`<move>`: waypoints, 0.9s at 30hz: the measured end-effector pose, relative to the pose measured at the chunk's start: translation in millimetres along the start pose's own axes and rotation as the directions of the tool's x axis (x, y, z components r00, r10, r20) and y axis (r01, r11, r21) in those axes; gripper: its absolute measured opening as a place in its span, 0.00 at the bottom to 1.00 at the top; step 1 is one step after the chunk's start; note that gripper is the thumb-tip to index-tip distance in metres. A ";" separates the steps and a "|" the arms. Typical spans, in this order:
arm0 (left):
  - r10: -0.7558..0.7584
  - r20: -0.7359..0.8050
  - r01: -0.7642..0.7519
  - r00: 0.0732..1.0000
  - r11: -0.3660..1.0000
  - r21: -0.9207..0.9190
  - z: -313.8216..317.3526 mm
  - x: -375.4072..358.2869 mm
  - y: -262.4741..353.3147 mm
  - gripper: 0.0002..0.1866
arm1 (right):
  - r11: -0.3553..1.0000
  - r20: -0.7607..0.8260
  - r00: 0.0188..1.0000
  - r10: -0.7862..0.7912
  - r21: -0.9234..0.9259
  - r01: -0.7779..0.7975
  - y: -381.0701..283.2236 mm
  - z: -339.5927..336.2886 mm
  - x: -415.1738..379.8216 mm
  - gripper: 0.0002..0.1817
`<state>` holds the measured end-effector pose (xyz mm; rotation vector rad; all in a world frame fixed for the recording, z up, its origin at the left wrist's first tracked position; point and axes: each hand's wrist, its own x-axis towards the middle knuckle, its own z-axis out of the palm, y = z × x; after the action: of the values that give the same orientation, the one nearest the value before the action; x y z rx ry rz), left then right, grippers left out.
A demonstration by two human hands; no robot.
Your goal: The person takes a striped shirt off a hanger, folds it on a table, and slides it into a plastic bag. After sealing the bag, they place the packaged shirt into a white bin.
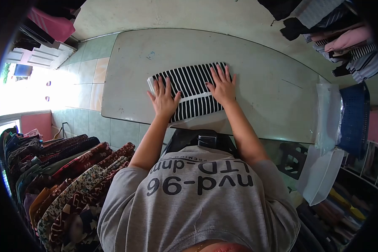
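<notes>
Striped folded garment [189,90] lies flat on the pale table [260,75], near its front edge; left hand [164,100] and right hand [222,86] press it, fingers spread, palms down; uneven pressure could likely skew the fold or slide it off the edge

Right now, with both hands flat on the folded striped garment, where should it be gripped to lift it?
Probably by its two short ends, from left and right: the striped garment lies flat, and left hand and right hand already rest near those ends.

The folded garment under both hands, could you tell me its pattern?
Black with thin white stripes, clearest in the head view.
</notes>
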<state>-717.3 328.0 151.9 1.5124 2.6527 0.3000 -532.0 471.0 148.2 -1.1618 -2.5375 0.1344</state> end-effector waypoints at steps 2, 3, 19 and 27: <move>0.002 -0.031 -0.002 1.000 1.000 -0.029 3.0 3.9 -4.6 0.39 | 1.000 -0.002 1.000 0.025 0.015 -0.025 3.0 2.1 5.1 0.30; -0.002 -0.054 -0.001 0.999 0.998 -0.060 5.1 -0.3 -6.6 0.40 | 0.998 0.007 0.999 0.050 0.028 -0.050 3.1 2.6 2.4 0.31; -0.103 0.392 0.398 0.914 0.414 -0.819 -50.3 -13.8 7.5 0.17 | 0.303 0.575 0.708 0.409 0.646 -0.700 39.5 -23.1 -0.7 0.29; -0.116 0.685 0.512 0.719 -0.579 -0.635 -21.7 10.8 36.2 0.26 | 0.678 0.322 0.936 -0.139 0.720 -0.148 -14.5 -145.3 -12.5 0.13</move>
<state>-695.8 352.3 180.9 -0.2505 1.1159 1.5913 -484.3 443.8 284.1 -0.8354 -2.3268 1.3569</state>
